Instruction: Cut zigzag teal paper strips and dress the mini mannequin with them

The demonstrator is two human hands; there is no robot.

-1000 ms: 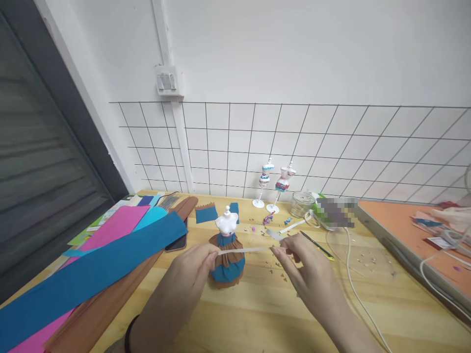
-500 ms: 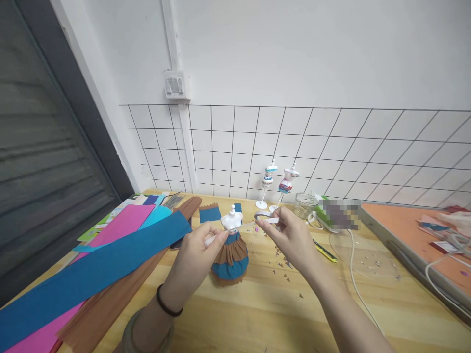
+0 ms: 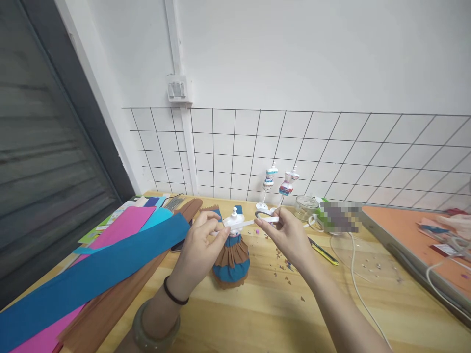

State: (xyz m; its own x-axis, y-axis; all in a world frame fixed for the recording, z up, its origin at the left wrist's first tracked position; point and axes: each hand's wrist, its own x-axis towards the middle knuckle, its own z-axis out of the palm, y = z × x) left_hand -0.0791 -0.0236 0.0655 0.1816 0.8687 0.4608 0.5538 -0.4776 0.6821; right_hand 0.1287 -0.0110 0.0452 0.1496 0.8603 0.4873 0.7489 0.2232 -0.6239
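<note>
My left hand [image 3: 206, 241] pinches the free end of a narrow white strip of tape [image 3: 243, 224]. The strip runs across to a small tape roll [image 3: 263, 215], its ring edge-on, gripped between thumb and fingers of my right hand [image 3: 290, 234]. Behind the strip stands a small white dress-form mannequin [image 3: 235, 214], upright on the table. It wears a gathered skirt [image 3: 231, 271] in blue and brown tiers; my left fingers partly hide its upper body.
Blue crepe paper [image 3: 110, 264], pink sheets [image 3: 127, 228] and brown paper lie at left. Two more small mannequins [image 3: 287, 182] stand by the wall grid. A yellow cutter [image 3: 324, 252], a clear container [image 3: 306, 206], a white cable [image 3: 351, 274] and an orange-topped box [image 3: 405, 245] are at right. Scraps dot the table.
My left hand has shifted slightly right, with its fingers more raised, and the tape strip shows more broadly. The right hand keeps hold of the roll. The view has tilted slightly.
</note>
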